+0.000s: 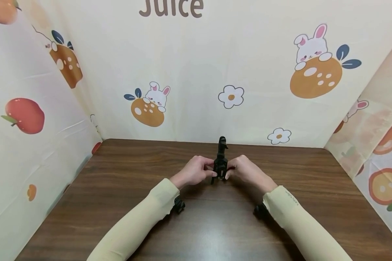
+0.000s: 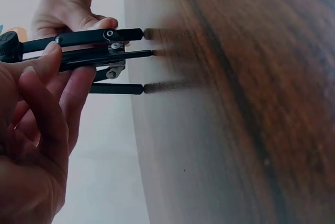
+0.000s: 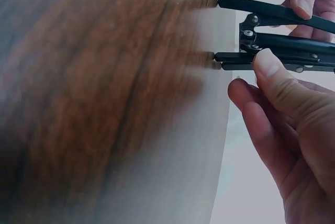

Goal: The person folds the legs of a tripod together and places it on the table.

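A small black tripod (image 1: 220, 163) stands upright near the middle of the wooden table, its legs only slightly spread. From its left side my left hand (image 1: 196, 170) pinches it between thumb and fingers. My right hand (image 1: 246, 172) grips it low on the right side. Metal hinges (image 2: 114, 72) join the legs to the centre column in the left wrist view. The leg tips meet their reflections at the tabletop. In the right wrist view, the right thumb (image 3: 268, 63) presses a leg, and one leg (image 3: 261, 8) stands wider than the others.
The brown wood-grain table (image 1: 134, 159) ends at a white cloth backdrop (image 1: 196, 72) printed with fruit, rabbits and flowers. Similar cloth hangs on the left and right. A black wrist device (image 1: 179, 205) sits under the left cuff, another (image 1: 260, 211) under the right.
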The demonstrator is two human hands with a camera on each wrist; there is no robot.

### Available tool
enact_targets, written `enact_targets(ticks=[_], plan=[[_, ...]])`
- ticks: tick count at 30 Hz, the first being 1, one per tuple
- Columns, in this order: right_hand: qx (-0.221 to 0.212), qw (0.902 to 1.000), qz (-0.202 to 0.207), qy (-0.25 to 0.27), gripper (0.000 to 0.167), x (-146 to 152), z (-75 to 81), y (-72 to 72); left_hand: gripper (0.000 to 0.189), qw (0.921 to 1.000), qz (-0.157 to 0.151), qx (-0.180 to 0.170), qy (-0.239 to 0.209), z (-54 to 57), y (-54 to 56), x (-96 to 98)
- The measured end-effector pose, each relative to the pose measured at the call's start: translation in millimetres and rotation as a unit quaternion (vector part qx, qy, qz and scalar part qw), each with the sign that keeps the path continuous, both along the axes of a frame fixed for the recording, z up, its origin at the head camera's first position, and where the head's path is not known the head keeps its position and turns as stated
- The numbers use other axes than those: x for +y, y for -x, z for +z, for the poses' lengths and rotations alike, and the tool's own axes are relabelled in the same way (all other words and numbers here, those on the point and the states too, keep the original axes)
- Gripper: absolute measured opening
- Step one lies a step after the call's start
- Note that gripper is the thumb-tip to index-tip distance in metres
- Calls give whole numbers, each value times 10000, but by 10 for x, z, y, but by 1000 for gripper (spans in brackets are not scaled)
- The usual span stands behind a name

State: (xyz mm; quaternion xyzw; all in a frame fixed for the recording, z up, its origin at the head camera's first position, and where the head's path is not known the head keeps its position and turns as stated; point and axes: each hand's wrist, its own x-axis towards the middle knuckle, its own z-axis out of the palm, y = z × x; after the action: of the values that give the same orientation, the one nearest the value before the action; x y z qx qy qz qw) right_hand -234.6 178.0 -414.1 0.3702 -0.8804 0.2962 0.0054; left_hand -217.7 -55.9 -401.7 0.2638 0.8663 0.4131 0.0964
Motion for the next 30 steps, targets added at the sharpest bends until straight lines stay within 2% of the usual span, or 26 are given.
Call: enact_targets(ticks=[4, 8, 12, 20, 26, 30], plan=[[-334, 9987, -387, 69, 16, 11, -25, 2, 20, 10000, 7, -10, 14, -24, 7, 0], [-926, 9921, -800, 266, 36, 8, -50, -18, 16, 10000, 1, 0, -81, -41, 13, -11], [-1174, 9881, -828, 547, 54, 19, -76, -47, 18, 9998, -9, -31, -180, -23, 16, -18], [-1428, 9830, -689, 920, 47, 59, -96, -104, 21, 9997, 90, -108, -223, -9, 18, -15], [-1929, 9689, -639, 1409, 51, 69, -77, -130, 18, 9990, 37, -92, -431, -32, 27, -20], [-2114, 9622, -697, 1567, 55, 71, -65, -147, 20, 9977, -10, -177, -652, -51, 35, -28]])
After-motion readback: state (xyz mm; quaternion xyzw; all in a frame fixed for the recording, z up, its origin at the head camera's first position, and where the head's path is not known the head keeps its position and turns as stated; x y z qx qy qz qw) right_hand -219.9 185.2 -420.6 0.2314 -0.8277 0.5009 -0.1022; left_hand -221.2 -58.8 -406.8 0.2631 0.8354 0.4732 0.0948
